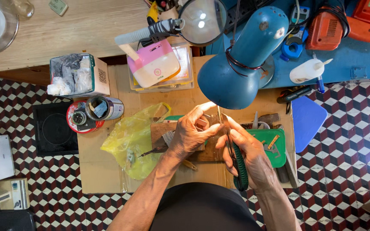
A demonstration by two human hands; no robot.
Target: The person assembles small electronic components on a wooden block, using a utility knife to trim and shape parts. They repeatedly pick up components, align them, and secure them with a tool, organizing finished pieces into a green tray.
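Head view: right hand [249,156] grips green-handled pliers [239,169]; left hand [191,134] pinches a small part, too tiny to tell.

Two bare forearms, no sleeves showing on either as far as the frame's lower edge. Left hand [189,134] and right hand [248,156] both ungloved, without rings, watch or bracelet visible. Sinewy, with raised veins and tendons along the forearms and backs of the hands; knuckles creased and wrinkled. Short fingernails. Dark, plain garment over the torso or lap at bottom centre, black, no print or buttons to be seen.
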